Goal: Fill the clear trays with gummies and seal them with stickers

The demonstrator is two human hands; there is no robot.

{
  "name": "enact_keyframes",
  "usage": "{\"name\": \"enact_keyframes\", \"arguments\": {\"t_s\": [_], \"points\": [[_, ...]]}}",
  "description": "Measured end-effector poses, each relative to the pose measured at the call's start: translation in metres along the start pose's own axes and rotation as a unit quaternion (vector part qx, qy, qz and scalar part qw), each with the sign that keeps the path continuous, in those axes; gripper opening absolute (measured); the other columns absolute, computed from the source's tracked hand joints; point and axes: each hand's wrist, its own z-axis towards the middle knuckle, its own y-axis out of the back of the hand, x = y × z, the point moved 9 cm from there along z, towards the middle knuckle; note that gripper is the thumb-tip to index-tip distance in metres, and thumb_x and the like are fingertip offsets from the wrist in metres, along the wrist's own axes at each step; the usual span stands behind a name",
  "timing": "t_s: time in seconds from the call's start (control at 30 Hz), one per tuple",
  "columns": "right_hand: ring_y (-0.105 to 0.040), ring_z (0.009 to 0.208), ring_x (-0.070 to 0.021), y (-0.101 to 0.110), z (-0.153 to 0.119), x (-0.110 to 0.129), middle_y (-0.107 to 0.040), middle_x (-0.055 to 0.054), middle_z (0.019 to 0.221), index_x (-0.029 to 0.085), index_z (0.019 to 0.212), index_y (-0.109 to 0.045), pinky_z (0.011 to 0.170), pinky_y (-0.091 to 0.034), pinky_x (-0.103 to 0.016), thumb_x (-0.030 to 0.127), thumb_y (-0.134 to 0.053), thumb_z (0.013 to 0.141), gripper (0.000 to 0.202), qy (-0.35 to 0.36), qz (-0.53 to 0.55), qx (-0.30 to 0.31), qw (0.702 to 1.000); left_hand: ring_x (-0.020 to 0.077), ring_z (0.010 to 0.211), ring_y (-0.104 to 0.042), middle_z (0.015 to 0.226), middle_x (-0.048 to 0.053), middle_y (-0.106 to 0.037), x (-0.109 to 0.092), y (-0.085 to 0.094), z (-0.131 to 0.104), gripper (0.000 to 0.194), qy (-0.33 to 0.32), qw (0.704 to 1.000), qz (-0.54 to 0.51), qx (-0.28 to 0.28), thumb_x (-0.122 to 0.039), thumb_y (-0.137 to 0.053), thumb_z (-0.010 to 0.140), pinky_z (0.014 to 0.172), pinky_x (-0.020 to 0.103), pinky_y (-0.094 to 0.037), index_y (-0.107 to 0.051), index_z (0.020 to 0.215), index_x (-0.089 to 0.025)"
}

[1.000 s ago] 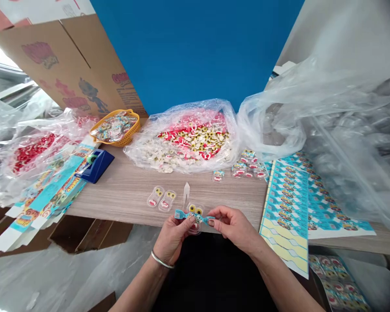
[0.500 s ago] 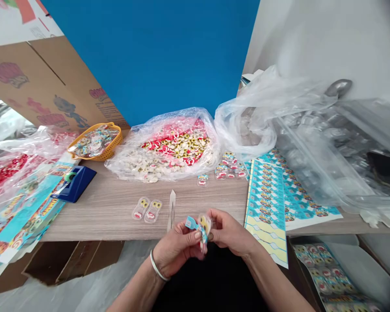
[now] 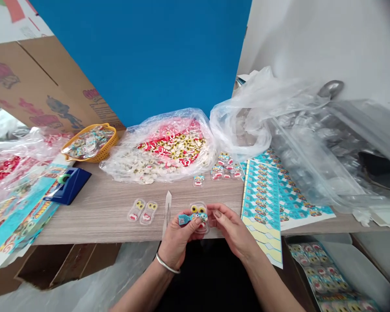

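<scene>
My left hand (image 3: 178, 238), with a bracelet at the wrist, grips a small clear pack (image 3: 198, 209) holding two yellow eye-shaped pieces. A blue label (image 3: 183, 219) lies across the pack, its tab sticking out to the left under my thumb. My right hand (image 3: 229, 227) is at the pack's right edge, fingers bent; whether they pinch anything is hidden. Two similar packs without labels (image 3: 148, 212) lie on the table to the left, beside a pointed metal strip (image 3: 167, 208). A labelled pack (image 3: 198, 180) lies farther back.
A plastic bag of candy pieces (image 3: 169, 147) stands at the back, a yellow basket (image 3: 105, 149) and blue tape dispenser (image 3: 72, 186) to its left. Label sheets (image 3: 263, 203) lie at right, near a clear bin (image 3: 325, 164). The table edge (image 3: 94, 236) runs in front.
The pack in my left hand has turned face up, its eye pieces and label now clearer. My right fingers have shifted along its right side. The whole view has moved slightly.
</scene>
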Motion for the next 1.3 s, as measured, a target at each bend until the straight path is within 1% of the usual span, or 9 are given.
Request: {"name": "enact_keyframes", "arguments": {"t_s": [0.27,0.5,0.67,0.83,1.0,1.07,1.13,1.23,1.3], "points": [[-0.056,0.077,-0.0154,0.009,-0.012,0.011,-0.064,0.000,0.082,0.021,0.087,-0.062,0.072,-0.045,-0.026,0.040,-0.069,0.083,0.021,0.046,-0.075,-0.051,0.995,0.0094,0.069,-0.061,0.076,-0.001,-0.065,-0.012,0.006,0.007,0.026,-0.081,0.996,0.041,0.007,-0.033,-0.079,0.072,0.071,0.023,-0.049,-0.064,0.083,-0.016],[-0.058,0.077,-0.0151,0.002,-0.014,-0.004,-0.067,-0.002,0.086,0.020,0.091,-0.064,0.072,-0.046,-0.027,0.036,-0.073,0.081,0.020,0.007,0.046,-0.004,0.999,0.0091,0.062,-0.057,0.071,0.002,-0.064,0.010,-0.010,0.004,0.026,0.067,0.988,-0.098,0.097,-0.031,-0.082,0.069,0.066,0.024,-0.047,-0.065,0.076,-0.012],[-0.059,0.075,-0.0125,-0.010,-0.014,-0.002,-0.066,0.000,0.081,0.020,0.086,-0.064,0.069,-0.047,-0.023,0.035,-0.075,0.079,0.020,0.020,0.026,-0.020,0.999,0.0094,0.066,-0.058,0.080,0.002,-0.065,0.008,-0.019,0.007,0.033,0.055,0.988,-0.092,0.115,-0.030,-0.083,0.068,0.065,0.023,-0.046,-0.064,0.090,-0.014],[-0.062,0.069,-0.0135,-0.018,-0.010,-0.012,-0.068,0.000,0.079,0.021,0.093,-0.059,0.064,-0.049,-0.025,0.038,-0.078,0.074,0.032,0.013,0.013,-0.052,0.998,0.0058,0.053,-0.048,0.063,-0.004,-0.058,0.004,-0.007,0.022,0.029,0.006,0.996,-0.049,0.077,-0.034,-0.081,0.068,0.053,0.019,-0.038,-0.060,0.077,-0.016],[-0.062,0.060,-0.0172,0.011,0.032,0.005,-0.067,-0.001,0.070,0.021,0.087,-0.053,0.053,-0.046,-0.026,0.041,-0.072,0.075,0.030,0.056,-0.133,-0.150,0.978,0.0114,0.063,-0.057,0.075,0.003,-0.067,-0.012,0.030,0.032,0.030,-0.090,0.989,0.114,0.011,-0.041,-0.068,0.078,0.063,0.025,-0.046,-0.070,0.093,-0.015],[-0.062,0.062,-0.0189,0.028,0.054,0.029,-0.067,-0.003,0.071,0.020,0.089,-0.054,0.056,-0.046,-0.028,0.038,-0.067,0.078,0.025,0.088,-0.246,-0.209,0.942,0.0156,0.071,-0.062,0.085,0.005,-0.070,-0.029,0.057,0.027,0.031,-0.155,0.961,0.225,-0.050,-0.041,-0.062,0.083,0.069,0.029,-0.049,-0.069,0.101,-0.017],[-0.064,0.069,-0.0205,0.034,0.072,0.055,-0.068,-0.005,0.077,0.019,0.091,-0.055,0.063,-0.045,-0.030,0.031,-0.061,0.081,0.017,0.116,-0.391,-0.245,0.880,0.0196,0.081,-0.064,0.092,0.006,-0.070,-0.049,0.081,0.014,0.027,-0.236,0.898,0.352,-0.116,-0.039,-0.057,0.087,0.076,0.033,-0.050,-0.068,0.101,-0.020],[-0.063,0.073,-0.0231,0.029,0.079,0.078,-0.068,-0.010,0.081,0.016,0.095,-0.059,0.065,-0.040,-0.031,0.031,-0.053,0.088,0.017,0.136,-0.612,-0.277,0.728,0.0242,0.097,-0.062,0.101,0.007,-0.070,-0.075,0.105,-0.014,0.019,-0.351,0.745,0.526,-0.214,-0.032,-0.055,0.089,0.090,0.040,-0.045,-0.068,0.100,-0.022],[-0.061,0.076,-0.0249,0.023,0.070,0.082,-0.067,-0.012,0.083,0.015,0.097,-0.060,0.065,-0.036,-0.032,0.035,-0.049,0.092,0.023,0.164,-0.697,-0.292,0.634,0.0272,0.104,-0.060,0.107,0.008,-0.069,-0.080,0.115,-0.026,0.019,-0.373,0.646,0.614,-0.258,-0.029,-0.056,0.089,0.095,0.043,-0.041,-0.068,0.103,-0.023]]}}
